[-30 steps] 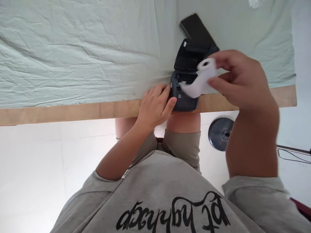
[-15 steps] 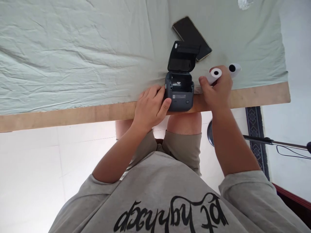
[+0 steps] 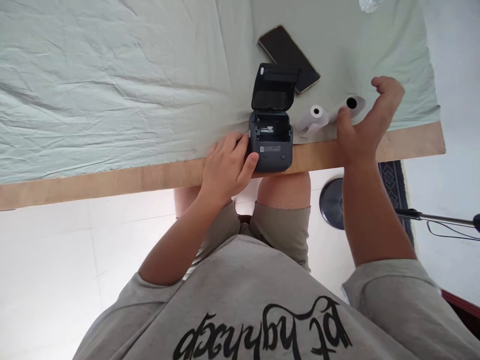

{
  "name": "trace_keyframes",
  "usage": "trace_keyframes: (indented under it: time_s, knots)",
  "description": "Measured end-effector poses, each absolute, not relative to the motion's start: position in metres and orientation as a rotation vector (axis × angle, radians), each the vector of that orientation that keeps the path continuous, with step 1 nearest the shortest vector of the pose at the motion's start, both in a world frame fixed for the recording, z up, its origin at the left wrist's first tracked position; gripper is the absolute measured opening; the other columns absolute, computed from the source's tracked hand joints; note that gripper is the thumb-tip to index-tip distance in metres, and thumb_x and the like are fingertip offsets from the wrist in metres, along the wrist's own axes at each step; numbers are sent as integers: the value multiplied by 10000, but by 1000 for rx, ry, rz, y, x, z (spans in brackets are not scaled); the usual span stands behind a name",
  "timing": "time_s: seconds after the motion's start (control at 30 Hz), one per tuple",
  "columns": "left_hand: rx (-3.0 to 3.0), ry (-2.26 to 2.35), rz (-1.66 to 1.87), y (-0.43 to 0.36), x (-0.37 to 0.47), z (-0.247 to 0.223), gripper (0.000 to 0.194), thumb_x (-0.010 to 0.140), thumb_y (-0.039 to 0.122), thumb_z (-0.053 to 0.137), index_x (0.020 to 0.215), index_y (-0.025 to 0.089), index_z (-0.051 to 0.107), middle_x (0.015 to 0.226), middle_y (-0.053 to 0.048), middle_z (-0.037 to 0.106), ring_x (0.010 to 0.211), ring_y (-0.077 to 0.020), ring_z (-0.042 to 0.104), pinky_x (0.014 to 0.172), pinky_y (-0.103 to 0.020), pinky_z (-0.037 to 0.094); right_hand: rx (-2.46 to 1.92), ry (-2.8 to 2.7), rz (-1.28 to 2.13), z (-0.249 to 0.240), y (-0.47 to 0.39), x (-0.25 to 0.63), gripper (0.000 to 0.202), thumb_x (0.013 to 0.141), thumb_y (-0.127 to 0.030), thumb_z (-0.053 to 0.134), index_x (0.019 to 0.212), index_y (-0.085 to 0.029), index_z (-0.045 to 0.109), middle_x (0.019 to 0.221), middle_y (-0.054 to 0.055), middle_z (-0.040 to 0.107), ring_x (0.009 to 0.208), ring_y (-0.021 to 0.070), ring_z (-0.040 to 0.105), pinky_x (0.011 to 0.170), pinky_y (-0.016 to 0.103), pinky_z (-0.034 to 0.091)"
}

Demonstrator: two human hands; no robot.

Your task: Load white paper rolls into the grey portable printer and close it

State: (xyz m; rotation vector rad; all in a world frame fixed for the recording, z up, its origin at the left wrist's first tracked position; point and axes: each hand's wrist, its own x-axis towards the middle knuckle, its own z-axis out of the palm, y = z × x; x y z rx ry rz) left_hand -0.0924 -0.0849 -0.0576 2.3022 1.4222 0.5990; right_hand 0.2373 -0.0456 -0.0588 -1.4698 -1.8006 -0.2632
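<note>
A dark portable label printer [image 3: 270,157] sits at the table's front edge with its lid [image 3: 273,92] raised and its paper bay exposed. My left hand [image 3: 229,161] lies flat along the printer's left side, the thumb against its front left corner. To the right of the printer, a white paper roll [image 3: 314,116] lies on the cloth with a loose end of paper. Beside it is a second white roll [image 3: 358,106] with a wider dark core. My right hand [image 3: 365,122] is spread open around that second roll's near side, its thumb close to or touching it.
A dark smartphone [image 3: 290,57] lies behind the printer, partly covered by the lid. Pale green cloth [image 3: 150,100] covers the table up to the bare wooden front edge [image 3: 168,176]. Crumpled clear plastic [image 3: 370,5] lies at the far right. A black stand base [image 3: 332,202] is on the floor.
My right hand has let go of the white roll with the smaller core, which now lies beside the printer. That hand has moved right to the other roll and opened. My left hand stays put.
</note>
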Motion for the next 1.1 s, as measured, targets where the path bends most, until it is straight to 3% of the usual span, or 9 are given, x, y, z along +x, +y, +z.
trace_keyframes:
  time_s: [0.1, 0.27, 0.53, 0.87, 0.97, 1.1]
  knots:
    - [2305, 1431, 599, -85, -92, -58, 961, 1001, 671, -61, 1438, 87, 565, 1335, -182, 632, 1204, -331, 589, 990, -459, 433, -1503, -1814, -157, -74, -36, 254, 595, 770, -172, 687, 1330, -186, 486, 1306, 196, 533, 1275, 323, 489, 1117, 552, 384]
    - [2311, 1422, 587, -85, -92, -57, 950, 1010, 667, -40, 1451, 72, 555, 1365, -190, 616, 1228, -334, 585, 1010, -456, 431, -1582, -1694, -97, -90, -32, 254, 612, 759, -208, 767, 1313, -156, 511, 1249, 213, 567, 1165, 318, 538, 1052, 511, 385]
    - [2305, 1415, 605, -84, -92, -58, 960, 1013, 671, -16, 1439, 37, 565, 1363, -216, 609, 1250, -355, 578, 1031, -472, 424, -1583, -1590, -73, -95, -31, 257, 562, 721, -197, 834, 1202, -264, 553, 1167, 131, 619, 995, 260, 537, 909, 408, 380]
    - [2303, 1413, 600, -84, -91, -56, 940, 1014, 670, -14, 1446, 66, 563, 1365, -207, 613, 1255, -350, 572, 1042, -491, 433, -1605, -1471, -38, -88, -35, 253, 520, 722, -87, 727, 1178, -240, 531, 1127, 121, 624, 895, 220, 606, 743, 365, 458]
    - [2304, 1411, 604, -84, -91, -56, 940, 1013, 669, -18, 1448, 68, 561, 1371, -207, 611, 1268, -345, 568, 1049, -484, 433, -1563, -1485, -65, -87, -35, 255, 456, 783, -113, 679, 1204, -243, 563, 1106, 116, 653, 892, 223, 629, 754, 392, 487]
    - [2305, 1415, 597, -84, -91, -56, 948, 1009, 676, -23, 1448, 73, 562, 1364, -204, 614, 1263, -348, 571, 1048, -489, 430, -1489, -1617, -175, -84, -40, 256, 386, 957, -318, 550, 1343, -326, 578, 1150, 94, 689, 985, 264, 666, 818, 472, 528]
